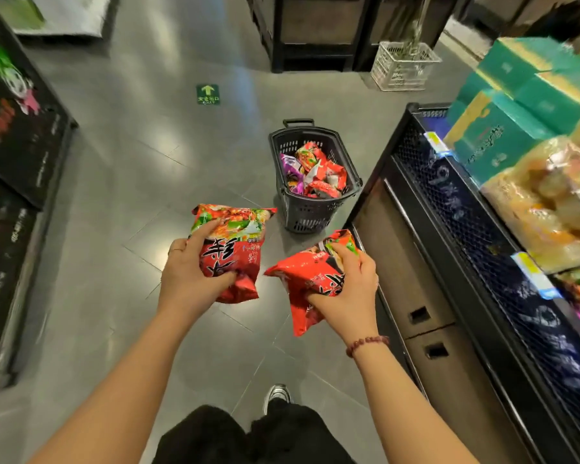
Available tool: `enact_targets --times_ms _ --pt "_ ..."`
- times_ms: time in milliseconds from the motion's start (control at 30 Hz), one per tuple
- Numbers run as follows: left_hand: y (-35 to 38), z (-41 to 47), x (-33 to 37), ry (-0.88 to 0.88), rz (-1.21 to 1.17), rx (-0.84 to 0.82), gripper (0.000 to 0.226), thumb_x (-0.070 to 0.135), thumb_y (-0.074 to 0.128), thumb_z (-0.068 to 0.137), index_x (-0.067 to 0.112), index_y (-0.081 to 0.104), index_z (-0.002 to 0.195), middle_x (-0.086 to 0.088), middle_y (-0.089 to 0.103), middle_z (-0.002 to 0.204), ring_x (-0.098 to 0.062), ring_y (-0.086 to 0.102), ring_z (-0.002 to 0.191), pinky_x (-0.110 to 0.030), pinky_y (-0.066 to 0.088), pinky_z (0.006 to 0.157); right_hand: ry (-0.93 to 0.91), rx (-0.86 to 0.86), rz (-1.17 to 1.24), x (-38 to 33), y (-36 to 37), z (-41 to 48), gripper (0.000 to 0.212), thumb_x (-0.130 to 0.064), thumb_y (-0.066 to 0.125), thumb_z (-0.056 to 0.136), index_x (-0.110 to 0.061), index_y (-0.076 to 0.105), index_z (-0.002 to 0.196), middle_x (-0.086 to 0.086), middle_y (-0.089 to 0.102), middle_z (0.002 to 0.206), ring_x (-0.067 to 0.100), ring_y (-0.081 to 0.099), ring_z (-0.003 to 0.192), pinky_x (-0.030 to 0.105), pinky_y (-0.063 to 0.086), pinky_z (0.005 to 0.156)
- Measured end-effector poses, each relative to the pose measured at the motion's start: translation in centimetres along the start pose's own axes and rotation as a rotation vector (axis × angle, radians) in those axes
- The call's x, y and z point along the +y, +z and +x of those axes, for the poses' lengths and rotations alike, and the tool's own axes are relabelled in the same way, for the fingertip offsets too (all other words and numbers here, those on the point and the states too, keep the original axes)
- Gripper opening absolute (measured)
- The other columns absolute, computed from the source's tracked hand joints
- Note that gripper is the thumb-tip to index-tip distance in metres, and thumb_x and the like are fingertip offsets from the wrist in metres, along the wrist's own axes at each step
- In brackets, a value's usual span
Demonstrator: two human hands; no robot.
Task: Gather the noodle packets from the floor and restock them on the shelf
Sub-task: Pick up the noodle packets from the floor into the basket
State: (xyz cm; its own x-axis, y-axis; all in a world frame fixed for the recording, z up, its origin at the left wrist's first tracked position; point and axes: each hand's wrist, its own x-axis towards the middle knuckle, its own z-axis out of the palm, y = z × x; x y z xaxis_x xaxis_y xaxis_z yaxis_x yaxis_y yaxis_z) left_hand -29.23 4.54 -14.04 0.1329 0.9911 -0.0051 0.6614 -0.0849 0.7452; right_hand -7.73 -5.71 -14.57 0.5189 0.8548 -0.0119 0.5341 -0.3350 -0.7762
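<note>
While both packets were up off floor (131, 195), step looked like carry-to-shelf tbh. Red noodle packet (230, 252) clamped in left hand (190, 272), fingers curled round its lower end. Second red packet (302, 279) gripped same way by right hand (349, 289), at 3 o'clock from first. More packets (317, 172) sat heaped in black basket (307, 214) on floor at 12 o'clock. Shelf (466, 229) ran along 3 o'clock side. Next move, my guess: turn right, find free slot, slide both in flat, no crushing.

Shelf (482, 252) at rt: cropped by edge, blurry.
</note>
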Motion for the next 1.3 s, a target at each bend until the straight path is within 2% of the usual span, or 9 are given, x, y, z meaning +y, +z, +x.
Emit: enact_targets --times_ms 200,333,433,667,800,933,1133,1300 --pt "1.3 9.3 0.2 -0.005 -0.001 -0.035 0.088 0.022 0.082 0.068 0.045 0.036 0.140 -0.006 0.045 0.124 -0.011 0.040 0.100 -0.025 0.039 0.085 0.019 -0.036 -0.004 -1.7 2.6 9.4 0.084 -0.016 0.082 0.061 -0.042 0.044 0.132 -0.004 0.029 0.138 0.015 0.024 0.126 0.030 0.030 0.100" --pt "1.9 17.9 -0.7 0.022 -0.019 -0.070 0.089 0.023 0.082 0.067 0.047 0.037 0.139 -0.006 0.046 0.126 -0.011 0.040 0.101 -0.025 0.041 0.087 0.044 -0.014 -0.014 -3.3 6.0 16.6 0.084 -0.017 0.081 0.062 -0.041 0.044 0.133 -0.003 0.028 0.139 0.021 0.025 0.129 0.033 0.030 0.102" --pt "1.8 24.7 -1.0 0.053 -0.007 -0.105 0.089 0.025 0.082 0.067 0.049 0.034 0.139 -0.006 0.045 0.124 -0.011 0.039 0.100 -0.027 0.042 0.086 0.087 -0.007 -0.001 -5.1 8.7 22.0 0.084 -0.021 0.083 0.063 -0.043 0.042 0.133 -0.001 0.028 0.140 0.024 0.024 0.131 0.040 0.032 0.107" --pt "2.9 37.6 -0.7 0.090 0.035 -0.267 0.089 0.024 0.081 0.068 0.049 0.033 0.139 -0.002 0.042 0.120 -0.011 0.038 0.099 -0.028 0.041 0.088 0.200 0.043 -0.050 -7.4 11.8 31.7 0.085 -0.024 0.084 0.063 -0.041 0.041 0.134 0.001 0.027 0.142 0.026 0.025 0.132 0.045 0.032 0.108" --pt "5.8 42.9 -0.2 0.089 0.008 -0.322 0.089 0.024 0.081 0.067 0.050 0.034 0.138 0.003 0.038 0.114 -0.011 0.041 0.096 -0.026 0.042 0.085 0.236 0.063 -0.071 -6.6 12.5 36.7 0.084 -0.027 0.084 0.064 -0.045 0.040 0.133 0.000 0.026 0.143 0.025 0.024 0.131 0.043 0.033 0.105" --pt "9.5 48.7 0.4 0.085 0.032 -0.385 0.090 0.027 0.083 0.067 0.047 0.033 0.140 0.002 0.038 0.117 -0.009 0.041 0.098 -0.021 0.040 0.081 0.290 0.081 -0.100 -4.5 13.0 42.2 0.085 -0.033 0.085 0.064 -0.045 0.037 0.133 -0.003 0.027 0.143 0.023 0.027 0.131 0.044 0.036 0.104" --pt "14.5 57.4 3.0 0.078 0.120 -0.450 0.090 0.027 0.082 0.068 0.047 0.032 0.140 -0.003 0.042 0.122 -0.013 0.045 0.098 -0.026 0.045 0.084 0.389 0.044 -0.096 -1.4 13.2 51.0 0.088 -0.035 0.084 0.066 -0.040 0.036 0.139 0.001 0.027 0.147 0.027 0.026 0.135 0.048 0.036 0.107" --pt "18.4 63.2 5.4 0.127 0.141 -0.563 0.089 0.024 0.081 0.069 0.047 0.032 0.139 0.003 0.036 0.116 -0.013 0.044 0.097 -0.024 0.043 0.084 0.419 0.026 -0.130 0.1 12.8 56.2 0.086 -0.034 0.083 0.067 -0.038 0.037 0.140 0.003 0.028 0.147 0.028 0.026 0.133 0.044 0.034 0.106"
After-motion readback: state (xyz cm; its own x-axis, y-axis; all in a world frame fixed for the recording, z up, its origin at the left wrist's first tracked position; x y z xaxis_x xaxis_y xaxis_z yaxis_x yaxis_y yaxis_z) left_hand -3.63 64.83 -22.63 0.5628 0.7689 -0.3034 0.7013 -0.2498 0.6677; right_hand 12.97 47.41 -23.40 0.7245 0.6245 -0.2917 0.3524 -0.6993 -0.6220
